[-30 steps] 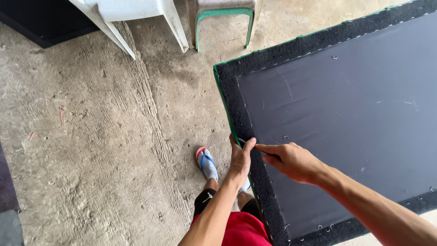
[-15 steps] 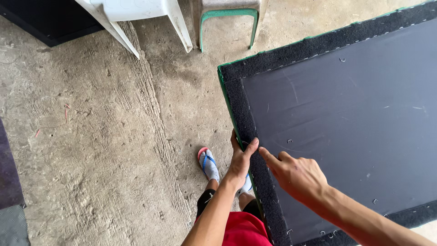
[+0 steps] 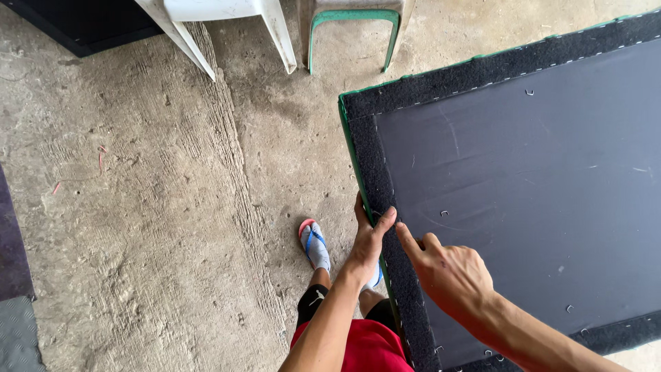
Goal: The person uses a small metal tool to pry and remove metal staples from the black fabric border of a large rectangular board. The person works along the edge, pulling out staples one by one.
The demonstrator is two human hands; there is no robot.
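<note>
Rough concrete floor (image 3: 138,227), plastic chair legs (image 3: 275,41) up top. The dark fabric-covered panel (image 3: 523,186) runs up and right from the fingers, its long edge heading away. Left hand (image 3: 368,238) is nearer, pinched closed on that green-trimmed edge, thumb on top. Right hand (image 3: 447,272) rests loosely curled on the fuzzy border just beside it, index finger extended, gripping nothing.

Small upholstery workshop, open work area. Rough, stained concrete floor (image 3: 172,227). Large panel (image 3: 523,179) backed in dark cloth, black felt border (image 3: 496,69) fixed with rows of staples. Plastic chair legs, white (image 3: 275,34) and green (image 3: 354,31), stand nearby.
</note>
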